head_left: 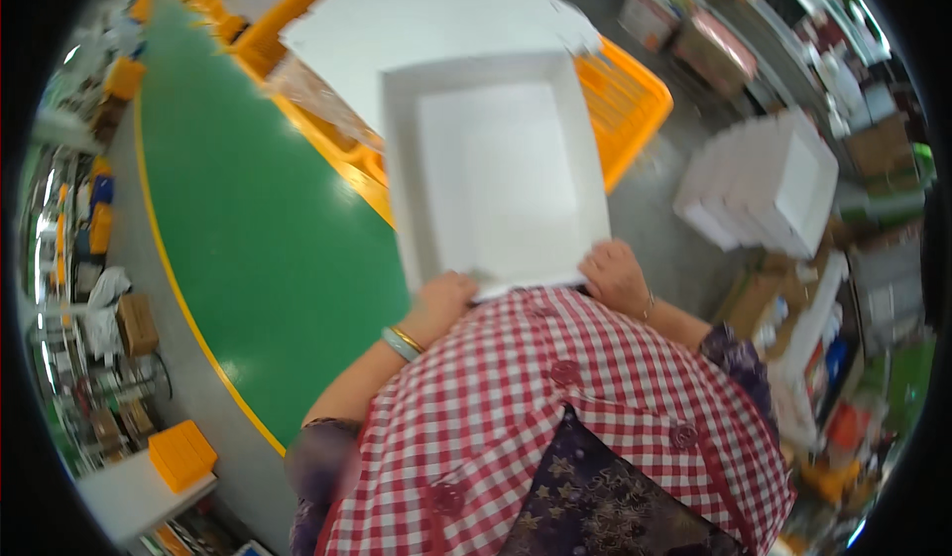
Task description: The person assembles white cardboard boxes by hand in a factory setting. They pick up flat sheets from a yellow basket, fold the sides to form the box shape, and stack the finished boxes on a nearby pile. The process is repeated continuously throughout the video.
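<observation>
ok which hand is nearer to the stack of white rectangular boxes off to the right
Right. The right hand, at the near right corner of the open white rectangular box, is left of the stack; the left hand, at the box's near left, is farther left.

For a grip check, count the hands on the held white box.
2: the left hand is at the near left corner of the held white box, the right hand at its near right corner.
</observation>
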Demonstrator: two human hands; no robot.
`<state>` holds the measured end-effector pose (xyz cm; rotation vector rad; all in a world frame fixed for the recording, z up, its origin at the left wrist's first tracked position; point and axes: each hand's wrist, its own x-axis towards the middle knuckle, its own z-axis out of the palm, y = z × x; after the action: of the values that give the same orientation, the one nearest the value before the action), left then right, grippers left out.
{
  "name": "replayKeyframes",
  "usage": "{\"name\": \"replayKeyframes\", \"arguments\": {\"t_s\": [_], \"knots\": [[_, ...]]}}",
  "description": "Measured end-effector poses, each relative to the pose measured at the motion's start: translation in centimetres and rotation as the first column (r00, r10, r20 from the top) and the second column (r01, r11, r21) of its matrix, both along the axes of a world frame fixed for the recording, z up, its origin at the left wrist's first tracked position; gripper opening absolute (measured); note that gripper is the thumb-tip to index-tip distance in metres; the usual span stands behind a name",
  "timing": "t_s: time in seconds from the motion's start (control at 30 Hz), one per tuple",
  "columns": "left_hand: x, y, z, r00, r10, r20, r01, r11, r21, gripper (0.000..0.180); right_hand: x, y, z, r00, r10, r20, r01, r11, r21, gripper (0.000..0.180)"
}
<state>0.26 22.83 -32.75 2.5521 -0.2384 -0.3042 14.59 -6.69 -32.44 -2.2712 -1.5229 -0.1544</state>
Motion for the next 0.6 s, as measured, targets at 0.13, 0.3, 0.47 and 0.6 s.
{"name": "replayKeyframes", "arguments": {"t_s": [0.13,0.3,0.47,0.6], "knots": [[-1.2,-1.1,0.1,0.996,0.047,-0.071,-0.049,0.999,-0.023,0.024,-1.3,-2.2,-0.2,0.982,-0.191,0.0,0.191,0.981,-0.012,0.027],[2.1,-3.4,1.5,0.987,0.041,-0.152,-0.071,0.978,-0.196,0.034,-3.1,-3.2,-2.6,0.956,-0.273,-0.112,0.277,0.961,0.024,0.029],[5.9,-7.7,0.8,0.986,-0.143,-0.091,0.097,0.916,-0.388,0.037,-3.5,-2.9,-3.1,0.931,-0.337,-0.14,0.344,0.939,0.025,0.029],[6.6,-8.2,-0.1,0.969,-0.187,-0.163,0.085,0.868,-0.489,0.045,-3.9,-3.6,-4.2,0.924,-0.349,-0.16,0.359,0.933,0.04,0.033]]}}
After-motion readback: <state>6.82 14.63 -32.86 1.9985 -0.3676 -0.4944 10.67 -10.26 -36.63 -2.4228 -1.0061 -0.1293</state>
